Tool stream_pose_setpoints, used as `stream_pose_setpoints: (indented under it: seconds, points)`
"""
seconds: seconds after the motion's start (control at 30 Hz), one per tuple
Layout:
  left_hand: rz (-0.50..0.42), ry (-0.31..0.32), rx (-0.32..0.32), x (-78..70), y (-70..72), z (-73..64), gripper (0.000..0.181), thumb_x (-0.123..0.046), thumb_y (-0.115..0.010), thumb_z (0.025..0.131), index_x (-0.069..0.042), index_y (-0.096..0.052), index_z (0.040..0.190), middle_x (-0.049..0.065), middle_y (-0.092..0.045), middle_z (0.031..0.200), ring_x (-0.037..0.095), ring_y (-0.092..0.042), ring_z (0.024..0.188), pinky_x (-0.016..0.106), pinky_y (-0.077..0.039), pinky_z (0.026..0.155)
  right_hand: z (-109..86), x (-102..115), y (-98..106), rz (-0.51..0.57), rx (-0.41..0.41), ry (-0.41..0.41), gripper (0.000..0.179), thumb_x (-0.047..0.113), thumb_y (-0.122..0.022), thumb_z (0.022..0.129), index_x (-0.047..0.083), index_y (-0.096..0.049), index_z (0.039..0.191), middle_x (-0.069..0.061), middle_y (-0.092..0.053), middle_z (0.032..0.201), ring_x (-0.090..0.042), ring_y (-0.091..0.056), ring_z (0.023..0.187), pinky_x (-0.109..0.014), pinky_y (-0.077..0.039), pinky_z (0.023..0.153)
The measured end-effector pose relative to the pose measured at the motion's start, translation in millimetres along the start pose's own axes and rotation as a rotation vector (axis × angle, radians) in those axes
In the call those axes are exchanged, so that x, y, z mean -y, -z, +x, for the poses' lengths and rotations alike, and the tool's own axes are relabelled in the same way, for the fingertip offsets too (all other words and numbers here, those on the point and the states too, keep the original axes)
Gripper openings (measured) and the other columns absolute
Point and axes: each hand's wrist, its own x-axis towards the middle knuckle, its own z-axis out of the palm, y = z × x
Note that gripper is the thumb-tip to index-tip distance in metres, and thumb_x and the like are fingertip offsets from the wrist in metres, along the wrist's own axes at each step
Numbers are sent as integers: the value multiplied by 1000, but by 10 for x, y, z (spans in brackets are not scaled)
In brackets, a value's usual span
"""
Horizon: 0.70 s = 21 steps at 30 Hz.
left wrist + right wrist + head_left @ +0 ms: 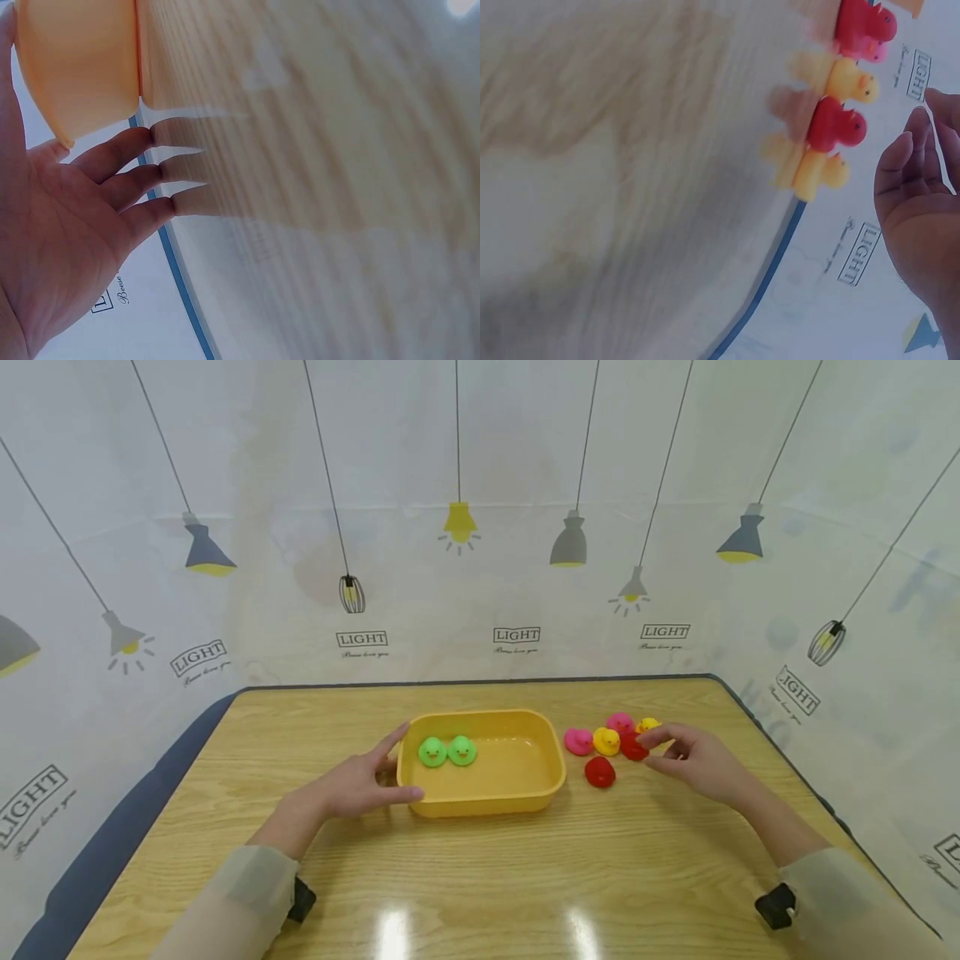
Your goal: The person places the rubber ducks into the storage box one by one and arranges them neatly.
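Note:
A yellow plastic basin point(480, 806) sits on the table, with one green rubber duck point(432, 752) and another green duck point(462, 751) side by side in its left half. My left hand point(360, 785) holds the basin's left end, thumb over the front rim and index finger at the back corner. In the left wrist view, the other fingers point(120, 180) stretch out below the basin wall point(82, 60). Over the loose ducks at the right is my right hand point(697, 760), its fingers loosely bent and nothing between them. Nearest its fingertips is a red duck point(633, 747).
Right of the basin lie a pink duck point(578, 742), a yellow duck point(606, 741), a second pink duck point(620, 722), a second yellow duck point(647, 725) and a nearer red duck point(600, 772). A lamp-patterned curtain point(450, 602) encloses the wooden table point(480, 877).

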Motion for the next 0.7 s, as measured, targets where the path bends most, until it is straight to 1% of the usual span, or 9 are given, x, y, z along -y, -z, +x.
stream_pose_setpoints:
  seconds: [0.13, 0.23, 0.33, 0.47, 0.57, 0.7]
  points:
    - [-3, 5, -1, 15, -3, 8, 119, -82, -73, 88, -48, 0, 176, 11, -57, 166, 49, -43, 158, 73, -33, 126, -8, -144, 61, -24, -2, -43, 36, 21, -75, 106, 5, -70, 137, -21, -72, 133, -15, -62, 90, -26, -56, 69]
    - [-2, 5, -4, 29, -1, 12, 119, -81, -73, 88, -48, 0, 176, 10, -57, 166, 49, -43, 158, 73, -33, 126, 20, -243, 101, -27, -9, -76, 38, 22, -74, 107, 3, -69, 139, -24, -70, 135, -16, -63, 91, -28, -58, 71]
    - [-7, 10, -5, 39, 2, 15, 119, -81, -74, 88, -49, -1, 175, 10, -57, 166, 48, -43, 159, 73, -33, 126, 73, -321, 133, -16, -19, -120, 41, 24, -73, 108, 2, -66, 141, -23, -69, 135, -21, -65, 92, -31, -60, 73]
    - [-4, 0, -5, 48, 2, 21, 120, -82, -74, 88, -47, 0, 176, 11, -58, 165, 48, -45, 157, 73, -35, 124, 165, -400, 169, -5, -23, -168, 46, 28, -72, 109, 2, -63, 145, -20, -70, 133, -27, -65, 92, -34, -61, 74]
    - [0, -5, -6, 55, 0, 31, 120, -82, -73, 88, -47, -1, 176, 11, -58, 164, 47, -46, 157, 72, -36, 125, 242, -441, 192, -5, -25, -178, 47, 30, -70, 110, 2, -62, 147, -21, -68, 136, -30, -64, 95, -34, -60, 74]
    - [2, -7, -4, 58, -8, 42, 120, -83, -73, 87, -48, 0, 176, 11, -59, 164, 47, -46, 157, 71, -35, 126, 348, -489, 201, -11, -37, -186, 47, 32, -69, 111, 4, -63, 147, -23, -65, 141, -32, -65, 101, -34, -60, 78]
